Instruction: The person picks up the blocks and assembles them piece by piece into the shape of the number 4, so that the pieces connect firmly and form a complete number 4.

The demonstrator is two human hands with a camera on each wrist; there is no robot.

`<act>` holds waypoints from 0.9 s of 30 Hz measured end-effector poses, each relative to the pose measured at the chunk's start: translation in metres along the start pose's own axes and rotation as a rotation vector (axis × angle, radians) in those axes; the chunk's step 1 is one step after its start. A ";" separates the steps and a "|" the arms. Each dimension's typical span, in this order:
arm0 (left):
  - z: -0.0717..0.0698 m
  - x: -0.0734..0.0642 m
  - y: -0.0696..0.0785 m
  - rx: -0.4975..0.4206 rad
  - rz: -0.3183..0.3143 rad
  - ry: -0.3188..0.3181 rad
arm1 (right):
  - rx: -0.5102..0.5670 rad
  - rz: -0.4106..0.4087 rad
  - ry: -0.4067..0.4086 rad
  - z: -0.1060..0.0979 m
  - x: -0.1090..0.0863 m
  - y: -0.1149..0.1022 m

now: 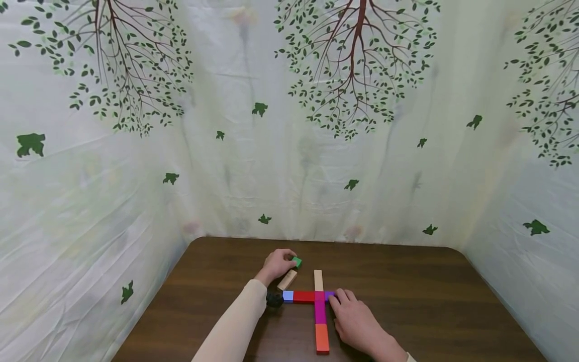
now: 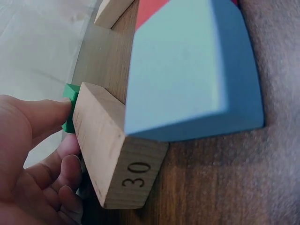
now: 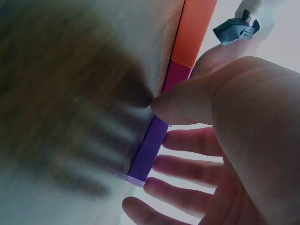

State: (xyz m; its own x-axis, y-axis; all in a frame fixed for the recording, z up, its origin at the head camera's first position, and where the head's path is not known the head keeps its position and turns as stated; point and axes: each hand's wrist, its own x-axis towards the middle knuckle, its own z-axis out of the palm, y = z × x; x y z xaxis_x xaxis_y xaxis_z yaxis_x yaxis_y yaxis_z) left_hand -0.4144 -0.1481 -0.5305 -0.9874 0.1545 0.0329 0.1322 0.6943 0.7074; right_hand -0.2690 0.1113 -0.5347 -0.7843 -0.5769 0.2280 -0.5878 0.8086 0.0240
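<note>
My left hand (image 1: 276, 265) pinches a small green block (image 1: 296, 262) between thumb and fingers, beyond a loose plain wooden block (image 1: 287, 280) that lies aslant. The number 30 is printed on that wooden block's end in the left wrist view. My right hand (image 1: 358, 321) holds a purple block (image 3: 149, 151), thumb on one side and fingers on the other. The purple block forms the right arm of a flat cross of blocks. A light blue block (image 1: 288, 297) and a red block (image 1: 303, 297) make up its left arm.
A plain wooden block (image 1: 318, 280) forms the cross's far arm. Magenta (image 1: 319, 311) and orange (image 1: 322, 339) blocks run toward me. The dark wooden table (image 1: 407, 281) ends at a pale curtain (image 1: 307, 201) printed with trees and leaves.
</note>
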 end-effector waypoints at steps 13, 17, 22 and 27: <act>0.004 0.000 -0.002 0.003 0.015 0.000 | -0.006 0.008 -0.015 0.004 0.001 0.002; 0.006 0.000 -0.003 0.011 0.034 -0.001 | -0.002 0.012 -0.025 0.005 0.001 0.002; 0.005 0.000 -0.003 0.005 0.055 -0.011 | 0.001 0.019 -0.030 0.005 0.002 0.003; 0.004 -0.002 -0.005 0.004 0.064 -0.020 | -0.012 0.001 0.009 0.007 0.000 0.003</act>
State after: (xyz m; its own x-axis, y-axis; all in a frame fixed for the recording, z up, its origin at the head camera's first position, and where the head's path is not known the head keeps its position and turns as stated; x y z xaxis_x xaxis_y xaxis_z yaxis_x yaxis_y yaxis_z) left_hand -0.4125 -0.1490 -0.5371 -0.9750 0.2129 0.0639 0.1957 0.6857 0.7011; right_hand -0.2721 0.1132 -0.5412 -0.7833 -0.5748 0.2367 -0.5843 0.8108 0.0353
